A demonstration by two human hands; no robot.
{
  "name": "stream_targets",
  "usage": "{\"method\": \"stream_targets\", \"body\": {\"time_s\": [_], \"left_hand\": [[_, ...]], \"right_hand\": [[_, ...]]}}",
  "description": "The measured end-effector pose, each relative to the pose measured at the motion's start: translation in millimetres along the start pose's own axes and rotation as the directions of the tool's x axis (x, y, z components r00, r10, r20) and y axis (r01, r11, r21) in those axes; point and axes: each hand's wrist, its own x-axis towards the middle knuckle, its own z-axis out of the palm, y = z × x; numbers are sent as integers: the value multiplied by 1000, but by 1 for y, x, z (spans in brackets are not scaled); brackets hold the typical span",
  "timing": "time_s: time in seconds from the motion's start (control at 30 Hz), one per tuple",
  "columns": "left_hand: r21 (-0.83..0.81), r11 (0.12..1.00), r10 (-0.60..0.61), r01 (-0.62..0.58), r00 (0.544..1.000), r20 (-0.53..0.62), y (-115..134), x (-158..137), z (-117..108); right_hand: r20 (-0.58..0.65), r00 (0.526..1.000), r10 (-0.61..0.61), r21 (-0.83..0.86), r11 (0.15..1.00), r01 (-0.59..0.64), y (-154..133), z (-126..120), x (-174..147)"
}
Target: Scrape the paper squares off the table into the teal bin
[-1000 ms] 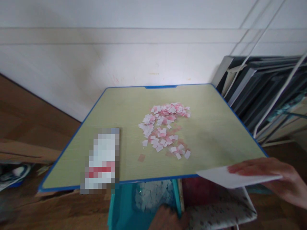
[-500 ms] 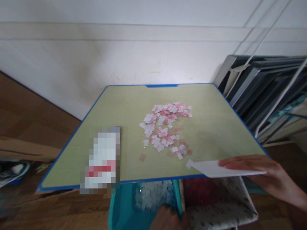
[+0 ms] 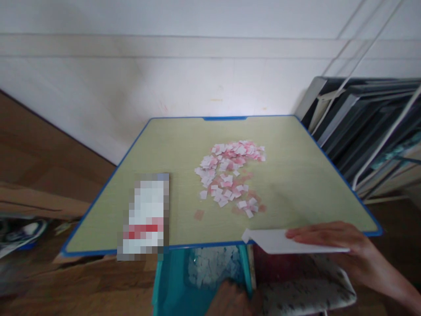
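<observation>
My right hand (image 3: 332,237) grips a white card (image 3: 276,241), thumb underneath and fingers on top. The card lies at the table's front edge, with a small white paper square (image 3: 246,235) at its left tip. Below that edge, my left hand (image 3: 230,300) is over a teal tray (image 3: 187,303), dark and blurred, its fingers seemingly curled; anything in it is hidden. Inside the tray lie many white paper pieces (image 3: 213,267). Small pink and white paper squares (image 3: 226,171) are scattered in a curved heap on the green tabletop (image 3: 296,175).
At the table's left lies a pixelated, phone-like object (image 3: 146,215). A blue rim (image 3: 98,199) edges the tabletop. Under the front right is a patterned fabric seat (image 3: 305,296). Dark flat panels (image 3: 365,109) lean at the right, and a white wall (image 3: 197,83) stands behind.
The card and my right hand have moved left and toward me, bringing the small paper square to the front edge. My left hand stays low over the tray. The view shifts slightly.
</observation>
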Motion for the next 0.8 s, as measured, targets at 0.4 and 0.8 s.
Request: {"method": "stream_targets", "body": {"time_s": [0.4, 0.8], "left_hand": [[-175, 983, -66, 50, 994, -84, 3, 6, 32], [-83, 996, -15, 21, 997, 76, 2, 4, -8]], "right_hand": [[45, 993, -111, -12, 994, 112, -15, 63, 49], [-202, 979, 17, -82, 996, -35, -11, 22, 0]]}}
